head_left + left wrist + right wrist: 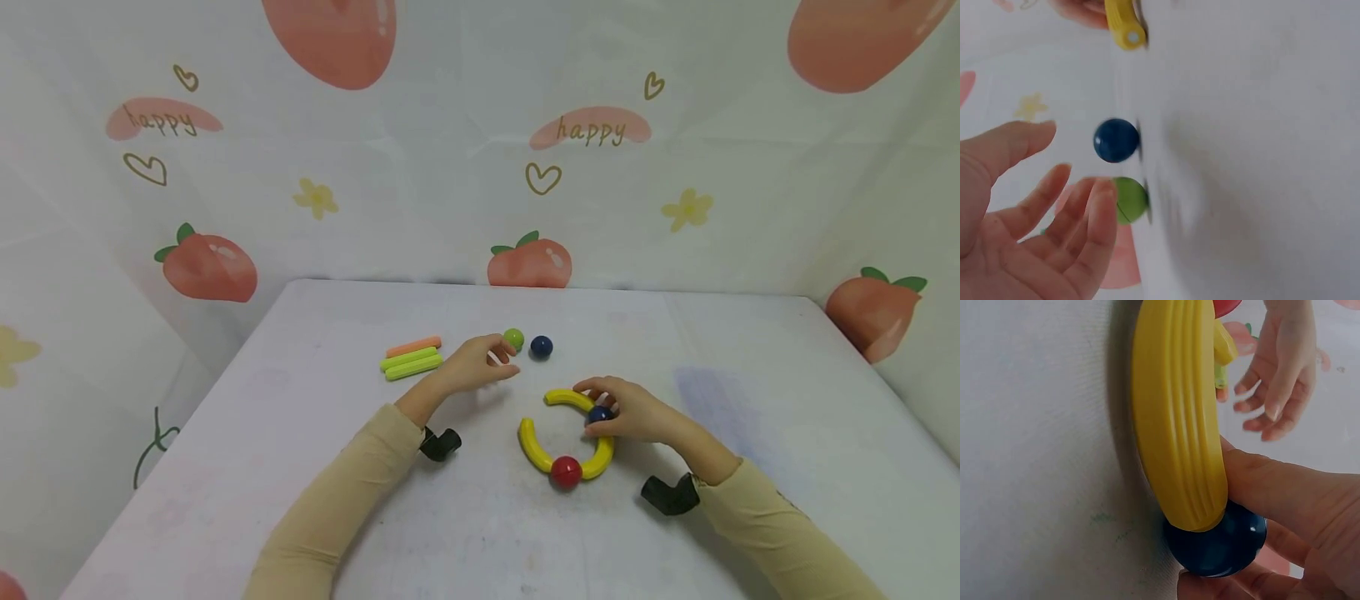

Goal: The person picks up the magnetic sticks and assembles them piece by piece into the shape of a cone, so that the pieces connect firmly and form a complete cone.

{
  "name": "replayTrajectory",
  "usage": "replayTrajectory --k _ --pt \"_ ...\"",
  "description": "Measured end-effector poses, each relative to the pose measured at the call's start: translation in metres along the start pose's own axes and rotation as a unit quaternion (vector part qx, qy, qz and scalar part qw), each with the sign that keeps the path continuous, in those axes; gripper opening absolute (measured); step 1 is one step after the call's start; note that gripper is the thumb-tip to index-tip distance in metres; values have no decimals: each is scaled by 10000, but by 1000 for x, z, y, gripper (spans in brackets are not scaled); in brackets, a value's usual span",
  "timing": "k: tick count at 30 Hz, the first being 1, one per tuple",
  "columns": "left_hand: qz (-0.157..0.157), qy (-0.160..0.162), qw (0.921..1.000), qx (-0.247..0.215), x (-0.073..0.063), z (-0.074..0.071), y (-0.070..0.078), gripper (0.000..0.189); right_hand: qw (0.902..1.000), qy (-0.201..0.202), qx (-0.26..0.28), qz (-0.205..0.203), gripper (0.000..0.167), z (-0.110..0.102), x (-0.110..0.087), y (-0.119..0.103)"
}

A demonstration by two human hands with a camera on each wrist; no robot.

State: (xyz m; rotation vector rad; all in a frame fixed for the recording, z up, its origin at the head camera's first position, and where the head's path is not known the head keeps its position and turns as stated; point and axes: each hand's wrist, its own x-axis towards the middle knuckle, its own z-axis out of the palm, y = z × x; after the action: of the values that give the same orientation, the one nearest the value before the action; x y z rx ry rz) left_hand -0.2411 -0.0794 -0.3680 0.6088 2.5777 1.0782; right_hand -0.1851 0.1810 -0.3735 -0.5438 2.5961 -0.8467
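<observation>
On the table, curved yellow rods (pixel 532 446) form an open ring, joined by a red ball (pixel 566 472) and a dark blue ball (pixel 600 414). My right hand (pixel 637 412) pinches that dark blue ball where two yellow rods meet it; the thumb lies along the end of one rod (pixel 1179 419). My left hand (pixel 476 364) hovers, fingers loosely bent and holding nothing. Just beyond its fingertips is a green ball (pixel 513 338), partly covered by the fingers in the left wrist view; contact cannot be told. A second dark blue ball (pixel 541 347) sits right of the green one.
Left of my left hand lie two yellow-green straight sticks (pixel 414 367) and an orange stick (pixel 414 347), side by side. A black wrist device (pixel 441 445) juts from the left cuff, another (pixel 670 495) from the right. A printed cloth backdrop (pixel 450 167) rises behind the table.
</observation>
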Motion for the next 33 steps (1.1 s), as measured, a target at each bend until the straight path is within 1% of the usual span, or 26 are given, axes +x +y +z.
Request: replayTrajectory --k 2,5,7,9,13,19,26,33 --pt "-83 208 9997 -74 4 -1 -1 35 10000 -15 12 -1 57 0 0 0" --pt "-143 505 9986 -66 10 -1 -2 37 10000 -7 27 -12 56 1 0 1" --pt "-173 624 9979 -72 14 0 -3 39 10000 -6 38 -34 56 1 0 1" --pt "-208 668 9975 -72 18 0 -3 41 10000 -3 47 -44 56 1 0 2" --pt "-281 576 9979 -61 24 1 -4 45 10000 -18 65 -17 57 1 0 2" --pt "-263 389 9989 65 31 4 -7 47 10000 -4 79 5 57 1 0 2" --pt "-277 262 9988 320 34 5 -9 46 9999 0 108 48 58 2 0 2" --pt "-514 173 9978 388 34 4 -7 48 9999 -15 96 77 57 2 0 1"
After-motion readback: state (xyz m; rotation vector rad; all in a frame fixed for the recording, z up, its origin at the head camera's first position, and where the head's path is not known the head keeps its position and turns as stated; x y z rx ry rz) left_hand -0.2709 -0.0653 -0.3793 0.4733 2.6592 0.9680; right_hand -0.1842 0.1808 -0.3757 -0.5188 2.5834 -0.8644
